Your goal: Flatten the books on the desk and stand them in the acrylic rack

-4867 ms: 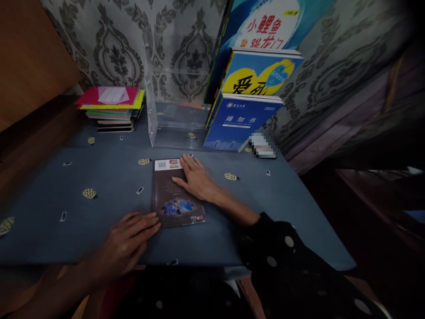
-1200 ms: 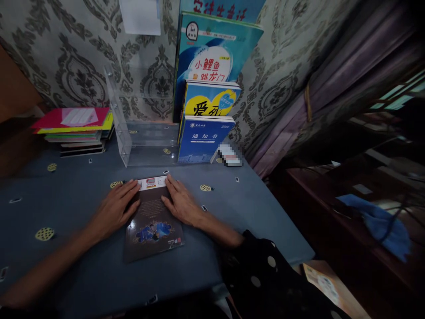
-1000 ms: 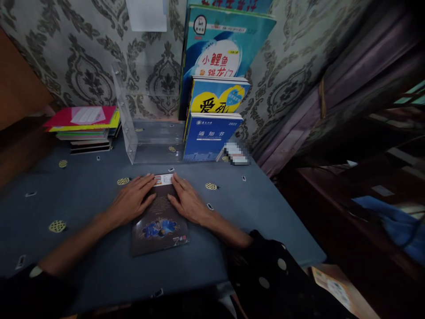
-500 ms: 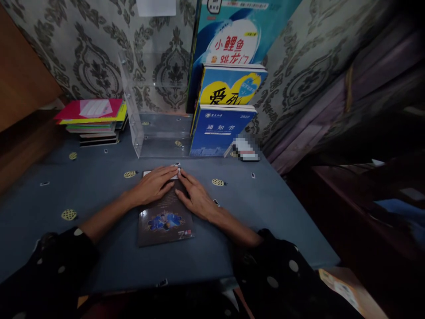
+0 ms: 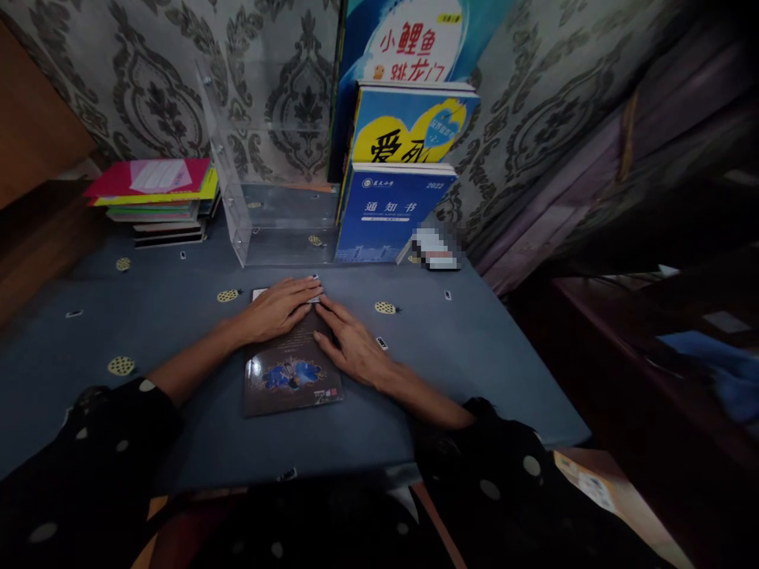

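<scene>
Dark paperback [image 5: 293, 383] lies closed and flat on the blue-grey tablecloth [image 5: 474, 356], between the wearer's forearms, in front of the clear acrylic rack [image 5: 290, 254]. Left hand [image 5: 278, 308] spread palm-down over its far end, fingers stretched across the white label strip [image 5: 257, 295]; right hand [image 5: 359, 352] extended along its right edge, thumb on the cover. Neither hand is clamped. Fingertips nearly meet; in this dim light, contact is uncertain.

Progress, by judgement: book laid out and steadied under both hands; opening or lifting not begun. Whether any smoothing or aligning is finished cannot be told.

Long axis runs away from the wearer, nearly straight; labelled end points rackward, picture end nearest the body.
</scene>
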Demonstrator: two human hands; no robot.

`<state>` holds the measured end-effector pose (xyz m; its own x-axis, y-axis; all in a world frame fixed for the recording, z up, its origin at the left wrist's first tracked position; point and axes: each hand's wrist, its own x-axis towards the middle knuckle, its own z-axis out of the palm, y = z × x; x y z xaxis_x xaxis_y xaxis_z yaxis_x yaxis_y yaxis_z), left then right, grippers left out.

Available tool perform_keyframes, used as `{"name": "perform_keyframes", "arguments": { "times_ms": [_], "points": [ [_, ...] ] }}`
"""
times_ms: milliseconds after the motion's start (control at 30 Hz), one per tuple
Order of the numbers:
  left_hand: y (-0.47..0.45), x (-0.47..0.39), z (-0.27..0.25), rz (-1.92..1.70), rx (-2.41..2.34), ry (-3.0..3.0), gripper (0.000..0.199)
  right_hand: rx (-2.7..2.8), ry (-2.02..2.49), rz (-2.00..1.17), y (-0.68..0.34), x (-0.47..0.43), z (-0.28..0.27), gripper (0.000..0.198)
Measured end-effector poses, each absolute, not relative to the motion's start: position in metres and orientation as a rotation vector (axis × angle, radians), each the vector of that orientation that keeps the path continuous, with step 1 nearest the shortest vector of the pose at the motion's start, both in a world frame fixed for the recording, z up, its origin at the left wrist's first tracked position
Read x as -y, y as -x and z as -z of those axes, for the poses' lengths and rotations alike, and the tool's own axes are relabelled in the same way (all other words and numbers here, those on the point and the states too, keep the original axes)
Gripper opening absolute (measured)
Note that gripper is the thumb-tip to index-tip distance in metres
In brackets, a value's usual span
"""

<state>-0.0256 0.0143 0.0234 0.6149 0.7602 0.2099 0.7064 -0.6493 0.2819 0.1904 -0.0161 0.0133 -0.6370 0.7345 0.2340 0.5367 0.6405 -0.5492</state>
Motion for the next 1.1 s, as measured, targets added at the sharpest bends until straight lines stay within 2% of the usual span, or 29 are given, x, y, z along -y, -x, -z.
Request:
{"name": "perform_keyframes", "arguments": {
  "times_ms": [667,900,1100],
  "points": [
    [0.049,0.019,-0.033,-0.562,-1.235,-2.777,0.038,2.415,1.046,-0.519,-0.188,0.018,-0.014,0.048],
    [0.069,0.039,-0.028,-0.75,-1.729,-2.652,0.029,2.427,1.029,-0.543,-0.19,0.018,-0.013,0.05],
    [0.069,0.028,-0.028,-0.754,-1.569,-2.698,0.034,2.43,1.034,-0.574,-0.19,0.019,-0.014,0.051]
  ]
}}
